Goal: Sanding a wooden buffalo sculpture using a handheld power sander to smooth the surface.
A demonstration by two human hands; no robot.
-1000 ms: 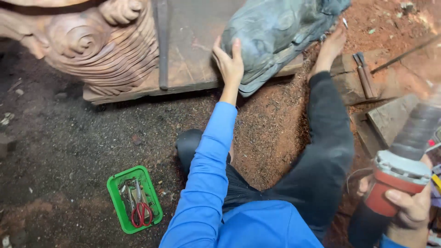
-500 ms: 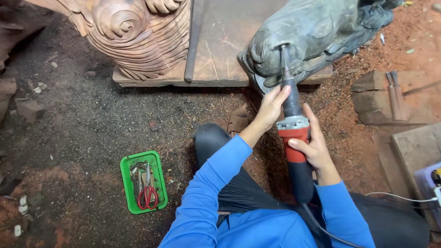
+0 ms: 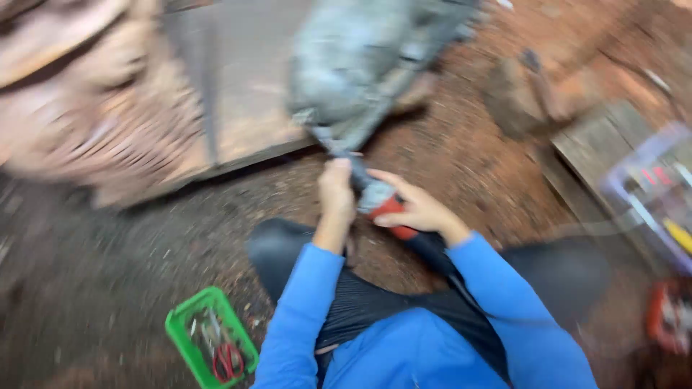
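I hold a red and grey power grinder [image 3: 378, 203] with both hands above my lap. My left hand [image 3: 336, 193] grips its dark front neck, and my right hand [image 3: 417, 209] wraps the red body. The tool's nose points up at a grey-green stone carving [image 3: 364, 61] lying on a wooden board [image 3: 249, 108]. The frame is blurred by motion, so I cannot tell whether the tip touches the carving. My sleeves are blue.
A large carved wooden piece [image 3: 86, 108] with scrolls fills the upper left. A green tray [image 3: 210, 346] of hand tools sits on the dirt by my left knee. Wooden blocks [image 3: 598, 144] and a clear box [image 3: 659, 191] of items lie right, on red sawdust.
A second ago my left hand rested on the carving while the right held the grinder aside. Both hands now grip the grinder, drawn back nearer my lap. The view has swung and blurred.
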